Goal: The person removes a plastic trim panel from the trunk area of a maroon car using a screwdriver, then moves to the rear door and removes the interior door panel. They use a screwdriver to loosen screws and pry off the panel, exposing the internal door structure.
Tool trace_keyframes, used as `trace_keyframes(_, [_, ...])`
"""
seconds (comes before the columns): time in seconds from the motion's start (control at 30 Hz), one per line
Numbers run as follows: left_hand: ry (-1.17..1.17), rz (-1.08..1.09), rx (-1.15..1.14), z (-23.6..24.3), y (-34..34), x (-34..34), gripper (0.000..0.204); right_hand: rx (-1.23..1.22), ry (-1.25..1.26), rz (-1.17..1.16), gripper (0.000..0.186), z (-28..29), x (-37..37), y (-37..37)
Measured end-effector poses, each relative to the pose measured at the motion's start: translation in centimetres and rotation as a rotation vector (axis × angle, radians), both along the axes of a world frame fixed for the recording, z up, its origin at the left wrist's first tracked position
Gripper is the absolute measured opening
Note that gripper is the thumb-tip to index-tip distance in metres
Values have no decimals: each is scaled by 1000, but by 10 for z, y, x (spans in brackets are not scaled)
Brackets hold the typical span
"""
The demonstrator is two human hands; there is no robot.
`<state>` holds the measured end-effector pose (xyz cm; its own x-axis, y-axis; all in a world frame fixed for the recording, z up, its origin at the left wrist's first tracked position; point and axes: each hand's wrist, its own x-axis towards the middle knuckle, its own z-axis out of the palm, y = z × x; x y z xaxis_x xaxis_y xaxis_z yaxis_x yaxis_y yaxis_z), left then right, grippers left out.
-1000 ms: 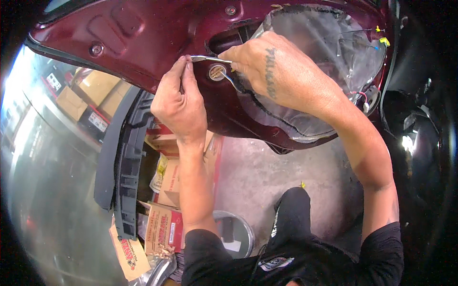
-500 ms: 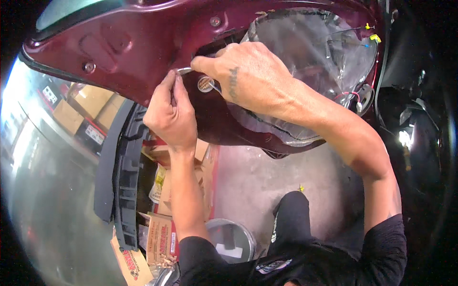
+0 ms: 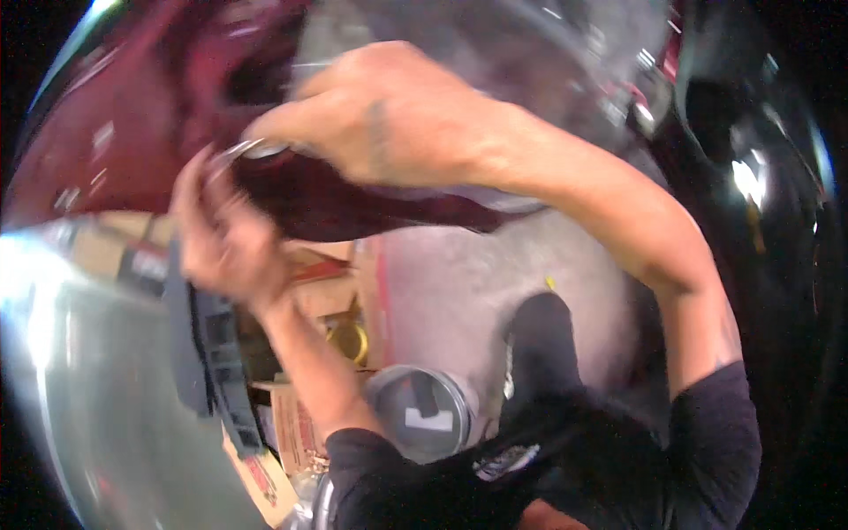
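Note:
A bare maroon car door [image 3: 79,155] spans the upper left, smeared by motion. My right hand [image 3: 380,115] reaches across in front of it with its fingers curled, closed on a shiny metal tool [image 3: 261,148] whose exact kind is blurred. Just below and left of the tool, my left hand [image 3: 231,238] has its fingertips near or against the metal. Its fingers are too smeared to show whether they grip. Cloudy plastic sheeting [image 3: 539,66] covers part of the door behind my right forearm.
A grey bucket [image 3: 464,406] stands on the concrete floor [image 3: 442,291] beside my knee. Cardboard boxes [image 3: 291,415] and a long black plastic trim piece [image 3: 234,380] lie at the left. Dark glossy bodywork [image 3: 777,256] rises on the right.
Both hands have moved left, with the metal piece still between them. The left hand has dropped lower and its fingers have shifted. The view has swung, blurring the door.

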<state>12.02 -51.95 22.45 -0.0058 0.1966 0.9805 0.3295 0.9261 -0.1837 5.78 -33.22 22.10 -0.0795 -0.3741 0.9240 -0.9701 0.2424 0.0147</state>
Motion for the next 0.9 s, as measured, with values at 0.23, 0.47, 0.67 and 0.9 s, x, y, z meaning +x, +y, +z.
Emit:
trace_keyframes(0.23, [-599,-580,360,-162,38,27,28,204,-246,-126,23,-146,55,84])
trace_keyframes(0.47, [-1383,-780,691,-341,159,32,18,152,-701,-404,21,-328,135,180])
trace_keyframes(0.67, [-1602,-1124,637,-393,266,16,14,206,-1282,-729,20,-305,180,262])
trace_keyframes(0.9, [-1868,-1443,920,-386,340,0,15,238,-1323,-821,19,-294,174,318])
